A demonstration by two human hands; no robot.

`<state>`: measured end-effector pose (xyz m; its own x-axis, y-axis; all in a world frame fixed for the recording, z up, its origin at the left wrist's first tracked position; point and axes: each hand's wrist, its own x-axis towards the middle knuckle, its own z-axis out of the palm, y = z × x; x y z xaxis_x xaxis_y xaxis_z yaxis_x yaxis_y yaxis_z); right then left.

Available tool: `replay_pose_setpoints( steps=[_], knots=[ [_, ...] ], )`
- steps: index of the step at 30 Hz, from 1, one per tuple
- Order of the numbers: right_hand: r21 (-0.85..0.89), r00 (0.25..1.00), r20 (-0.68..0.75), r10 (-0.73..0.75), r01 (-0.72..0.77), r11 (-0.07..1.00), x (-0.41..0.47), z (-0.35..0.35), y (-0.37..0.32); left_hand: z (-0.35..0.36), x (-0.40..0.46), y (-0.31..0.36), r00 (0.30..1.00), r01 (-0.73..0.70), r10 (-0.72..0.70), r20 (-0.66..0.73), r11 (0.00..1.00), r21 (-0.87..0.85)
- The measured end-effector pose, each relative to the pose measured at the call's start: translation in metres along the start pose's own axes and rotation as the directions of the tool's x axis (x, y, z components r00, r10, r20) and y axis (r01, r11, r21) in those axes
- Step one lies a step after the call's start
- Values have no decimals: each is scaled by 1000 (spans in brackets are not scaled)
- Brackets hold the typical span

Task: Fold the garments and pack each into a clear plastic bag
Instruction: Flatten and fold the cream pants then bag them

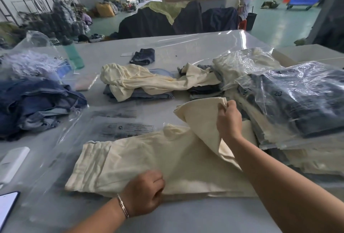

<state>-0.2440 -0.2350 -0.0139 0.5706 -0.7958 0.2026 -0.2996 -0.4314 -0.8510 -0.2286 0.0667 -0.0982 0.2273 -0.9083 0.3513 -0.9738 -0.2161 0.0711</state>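
My left hand (144, 191) curls on the near edge of the cream garment (141, 162) lying flat on the table (186, 219), my right hand (228, 119) pinches its raised corner; I should carry that corner across evenly, edges aligned, before smoothing the fold flat.

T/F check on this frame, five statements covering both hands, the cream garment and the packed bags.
1. The right hand pinches a lifted corner of the cream garment. True.
2. The left hand grips a phone. False: it holds the garment's near edge down on the table.
3. The cream garment is already in a bag. False: it lies bare, partly folded.
4. A bagged denim garment tops the stack at the right. True.
5. The green bottle lies on its side. False: it stands upright at the far left.
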Motion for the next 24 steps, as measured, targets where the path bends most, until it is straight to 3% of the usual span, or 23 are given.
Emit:
replay_pose_setpoints(
  steps=[2, 4, 7, 9, 11, 13, 15, 16, 18, 19, 22, 24],
  knots=[
    [-15, 999, 37, -22, 23, 1000, -7, 2, -6, 2, -15, 5, 992, -7, -1, 124, 998, 68],
    [-46, 992, 116, -54, 60, 997, -20, 9, -8, 9, -23, 8, 982, 85, -94, 162, 994, 62],
    [-114, 963, 242, -116, 147, 983, -45, 23, -6, 12, -23, 7, 955, 292, -290, 53, 956, -27],
    [-125, 941, 286, -183, 226, 966, -60, 30, -6, 6, -24, -2, 884, 458, -457, -97, 889, -14],
    [-154, 934, 266, -240, 287, 946, -74, 33, -7, -8, -32, -23, 717, 682, -659, -227, 731, 35],
    [-200, 923, 221, -314, 358, 912, -89, 36, -5, -24, -50, -55, 428, 897, -861, -275, 441, 14],
    [-221, 870, 273, -409, 471, 854, -107, 38, 0, -38, -69, -83, 99, 995, -988, -117, 102, -16],
    [-223, 810, 349, -470, 559, 798, -117, 41, 5, -41, -78, -95, 3, 1000, -1000, -21, 3, 9],
    [-222, 667, 524, -529, 707, 671, -137, 51, 22, -43, -90, -112, -61, 991, -994, 87, -50, 125],
    [-233, 620, 632, -466, 725, 649, -145, 58, 30, -43, -93, -117, -82, 981, -993, 86, -65, 183],
    [-391, 667, 710, -227, 641, 660, -155, 80, 49, -41, -99, -131, -187, 955, -982, 16, -178, 236],
    [-464, 688, 703, -182, 638, 615, -153, 93, 46, -42, -105, -142, -267, 955, -961, 74, -254, 152]
  ],
)
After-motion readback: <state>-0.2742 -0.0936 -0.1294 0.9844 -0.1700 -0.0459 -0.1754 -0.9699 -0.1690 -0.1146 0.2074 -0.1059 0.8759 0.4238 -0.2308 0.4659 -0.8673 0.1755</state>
